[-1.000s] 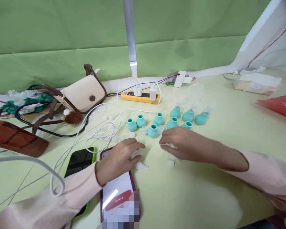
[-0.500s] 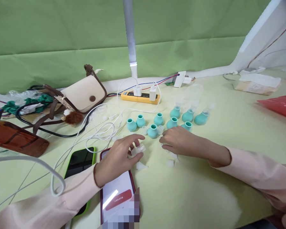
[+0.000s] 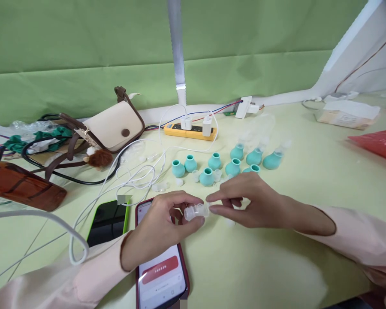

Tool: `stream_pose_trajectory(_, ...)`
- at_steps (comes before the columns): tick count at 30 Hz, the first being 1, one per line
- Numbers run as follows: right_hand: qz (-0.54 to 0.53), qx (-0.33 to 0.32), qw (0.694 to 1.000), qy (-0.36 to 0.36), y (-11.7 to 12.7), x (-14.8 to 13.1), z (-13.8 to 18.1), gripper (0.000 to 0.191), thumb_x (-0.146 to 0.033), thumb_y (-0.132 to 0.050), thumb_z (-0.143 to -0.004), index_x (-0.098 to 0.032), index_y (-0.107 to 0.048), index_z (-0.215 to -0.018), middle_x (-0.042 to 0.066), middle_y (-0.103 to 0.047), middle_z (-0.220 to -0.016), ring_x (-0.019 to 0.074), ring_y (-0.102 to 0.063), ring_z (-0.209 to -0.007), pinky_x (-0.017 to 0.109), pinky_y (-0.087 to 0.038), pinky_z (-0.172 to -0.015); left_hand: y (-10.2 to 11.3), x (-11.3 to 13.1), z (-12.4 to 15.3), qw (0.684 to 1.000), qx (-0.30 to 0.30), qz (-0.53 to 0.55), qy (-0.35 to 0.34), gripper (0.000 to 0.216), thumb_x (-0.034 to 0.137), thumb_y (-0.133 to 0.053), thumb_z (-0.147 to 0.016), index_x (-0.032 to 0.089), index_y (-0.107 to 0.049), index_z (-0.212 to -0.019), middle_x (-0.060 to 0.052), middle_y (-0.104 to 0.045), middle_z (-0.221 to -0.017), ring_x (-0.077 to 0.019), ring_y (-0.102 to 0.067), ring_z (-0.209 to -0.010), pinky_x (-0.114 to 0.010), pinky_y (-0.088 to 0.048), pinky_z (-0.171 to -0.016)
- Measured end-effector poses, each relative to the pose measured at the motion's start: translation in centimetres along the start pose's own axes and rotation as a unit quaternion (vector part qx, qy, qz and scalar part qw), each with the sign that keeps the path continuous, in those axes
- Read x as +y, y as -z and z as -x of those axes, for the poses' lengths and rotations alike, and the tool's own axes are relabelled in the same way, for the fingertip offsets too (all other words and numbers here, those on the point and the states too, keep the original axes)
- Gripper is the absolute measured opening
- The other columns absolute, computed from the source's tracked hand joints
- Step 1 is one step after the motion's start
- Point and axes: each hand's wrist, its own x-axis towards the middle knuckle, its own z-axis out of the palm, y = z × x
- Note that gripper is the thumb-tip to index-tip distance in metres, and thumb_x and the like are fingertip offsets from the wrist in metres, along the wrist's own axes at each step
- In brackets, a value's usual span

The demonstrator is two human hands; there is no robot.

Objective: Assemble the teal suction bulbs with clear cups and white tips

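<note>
My left hand [image 3: 162, 223] pinches a small clear plastic piece [image 3: 194, 212] a little above the table, over the top of a red-cased phone [image 3: 161, 266]. My right hand [image 3: 244, 198] meets it from the right, thumb and forefinger closed on the same piece's right end. Just behind the hands stand several teal rubber bulbs [image 3: 207, 177] in a loose row. A few small clear plastic parts [image 3: 161, 187] lie near them on the pale green table [image 3: 276, 266].
A green-cased phone [image 3: 107, 221] lies left of the red one under white cables [image 3: 138, 176]. Behind are a cream handbag [image 3: 114, 126], a yellow power strip [image 3: 193, 131], a brown case [image 3: 22, 186] and a lamp post [image 3: 176, 47]. A red bag [image 3: 378, 141] lies far right.
Both hands lifted from the table and came together. The left hand picked up a clear plastic piece and the right hand now pinches its other end.
</note>
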Motion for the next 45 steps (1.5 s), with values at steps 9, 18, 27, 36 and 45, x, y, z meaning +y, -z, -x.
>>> stream_pose_trajectory(9, -0.04, -0.007, 0.999, 0.015, -0.5, -1.0, 0.3, 0.016, -0.017, -0.053, -0.08, -0.014, -0.066, -0.089, -0.004, -0.048, -0.048, 0.004, -0.038, -0.044, 0.017, -0.029, -0.044, -0.2, 0.7, 0.1, 0.999, 0.003, 0.033, -0.002, 0.02, 0.018, -0.063, -0.067, 0.016, -0.066, -0.087, 0.001, -0.055, -0.067, -0.0085, -0.045, -0.055, -0.021, -0.039, -0.051)
stream_pose_trajectory(18, -0.014, 0.022, 0.999, 0.038, -1.5, -0.7, 0.8, 0.024, -0.021, -0.045, -0.085, -0.014, -0.06, -0.103, -0.007, -0.041, -0.046, 0.0047, -0.034, -0.043, 0.017, -0.028, -0.044, 0.0, 0.8, 0.1, 0.984, -0.008, 0.169, 0.06, 0.018, 0.02, -0.067, -0.066, 0.014, -0.066, -0.082, -0.001, -0.064, -0.074, -0.0095, -0.052, -0.062, -0.019, -0.042, -0.054)
stream_pose_trajectory(27, 0.078, 0.033, 0.993, 0.08, -1.6, -0.7, 1.0, 0.019, -0.015, -0.044, -0.085, -0.012, -0.057, -0.098, -0.006, -0.041, -0.047, 0.0068, -0.035, -0.043, 0.022, -0.024, -0.042, -0.1, 0.9, -0.1, 0.97, 0.007, 0.226, 0.089, 0.016, 0.016, -0.069, -0.063, 0.015, -0.066, -0.079, 0.003, -0.062, -0.065, -0.0035, -0.046, -0.049, -0.013, -0.038, -0.045)
stream_pose_trajectory(36, 0.262, 0.027, 0.953, 0.146, -1.5, -1.2, 1.2, 0.018, -0.014, -0.046, -0.083, -0.009, -0.05, -0.1, -0.003, -0.053, -0.05, 0.0093, -0.039, -0.044, 0.024, -0.025, -0.042, -0.1, 0.5, 0.3, 0.984, 0.002, 0.157, 0.083, 0.016, 0.023, -0.07, -0.062, 0.016, -0.068, -0.077, 0.0, -0.064, -0.069, -0.0063, -0.045, -0.053, -0.016, -0.038, -0.047)
stream_pose_trajectory(45, 0.089, 0.023, 0.994, 0.066, -2.2, -1.3, 1.5, 0.038, -0.018, -0.043, -0.083, -0.013, -0.038, -0.12, -0.009, -0.042, -0.047, 0.0075, -0.035, -0.04, 0.021, -0.024, -0.04, 0.1, 1.5, 0.4, 0.976, 0.007, 0.211, 0.057, 0.015, 0.018, -0.067, -0.066, 0.015, -0.068, -0.081, 0.001, -0.061, -0.066, -0.0076, -0.047, -0.053, -0.018, -0.041, -0.047)
